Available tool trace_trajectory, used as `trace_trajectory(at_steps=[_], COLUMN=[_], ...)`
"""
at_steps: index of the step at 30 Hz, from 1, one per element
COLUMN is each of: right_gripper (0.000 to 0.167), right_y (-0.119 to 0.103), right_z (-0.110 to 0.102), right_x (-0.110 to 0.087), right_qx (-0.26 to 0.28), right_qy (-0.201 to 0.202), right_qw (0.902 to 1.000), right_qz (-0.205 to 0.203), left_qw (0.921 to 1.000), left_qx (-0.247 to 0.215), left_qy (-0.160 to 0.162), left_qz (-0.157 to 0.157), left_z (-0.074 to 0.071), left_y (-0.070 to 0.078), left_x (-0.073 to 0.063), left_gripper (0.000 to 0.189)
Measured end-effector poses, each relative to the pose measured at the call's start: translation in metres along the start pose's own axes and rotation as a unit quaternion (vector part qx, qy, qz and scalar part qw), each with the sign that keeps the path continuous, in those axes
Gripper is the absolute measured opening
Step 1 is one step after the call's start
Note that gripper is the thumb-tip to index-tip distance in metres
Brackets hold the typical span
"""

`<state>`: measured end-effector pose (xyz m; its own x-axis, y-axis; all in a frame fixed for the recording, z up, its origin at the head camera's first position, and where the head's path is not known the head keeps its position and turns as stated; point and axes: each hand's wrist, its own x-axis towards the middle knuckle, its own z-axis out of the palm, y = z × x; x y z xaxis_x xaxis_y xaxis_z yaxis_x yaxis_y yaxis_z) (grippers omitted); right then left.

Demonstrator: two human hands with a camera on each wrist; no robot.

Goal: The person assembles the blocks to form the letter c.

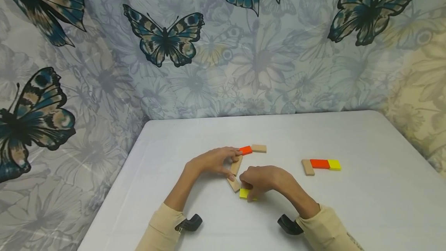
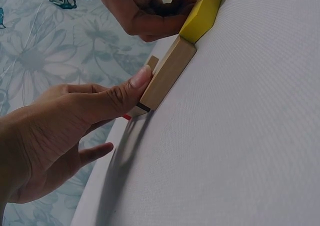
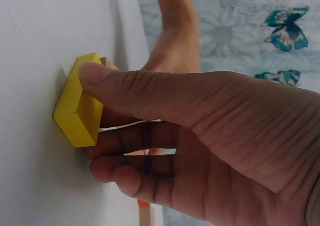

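A curved row of flat blocks lies on the table before me. It runs from a wooden block (image 1: 259, 148) at the far end, through a red block (image 1: 246, 150) and two more wooden blocks, to a yellow block (image 1: 244, 193) at the near end. My left hand (image 1: 216, 160) arches over the row's left side. Its thumb presses by the joint of the nearer wooden block (image 1: 234, 185) and the farther one (image 1: 236, 165), with fingertips at the red block. The yellow block (image 3: 75, 109) is pinched by my right hand (image 1: 266, 179), beside the nearer wooden block's end (image 2: 187, 47).
Farther right on the white table (image 1: 362, 204) is a second row: a wooden block (image 1: 308, 167) set at an angle, a red block (image 1: 319, 164) and a yellow block (image 1: 334, 165). A butterfly-patterned cloth (image 1: 244, 84) hangs behind the table.
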<state>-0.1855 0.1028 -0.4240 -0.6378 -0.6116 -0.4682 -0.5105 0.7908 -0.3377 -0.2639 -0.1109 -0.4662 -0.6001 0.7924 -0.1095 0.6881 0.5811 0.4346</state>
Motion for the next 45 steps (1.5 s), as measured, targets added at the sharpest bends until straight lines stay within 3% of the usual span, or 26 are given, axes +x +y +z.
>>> trace_trajectory(at_steps=[31,45], right_gripper=[0.026,0.017], right_y=[0.000,0.007], right_z=[-0.003,-0.011], right_x=[-0.002,-0.011], right_qx=[0.010,0.036], right_qy=[0.002,0.015], right_qw=[0.9999,0.9988], right_qz=[-0.001,0.028], left_qw=[1.0000,1.0000], left_qx=[-0.007,0.001], left_qy=[0.001,0.001], left_qz=[0.000,0.006], left_z=[-0.002,-0.002], left_y=[0.000,0.003], left_x=[-0.001,0.000], left_gripper=[0.055,0.047])
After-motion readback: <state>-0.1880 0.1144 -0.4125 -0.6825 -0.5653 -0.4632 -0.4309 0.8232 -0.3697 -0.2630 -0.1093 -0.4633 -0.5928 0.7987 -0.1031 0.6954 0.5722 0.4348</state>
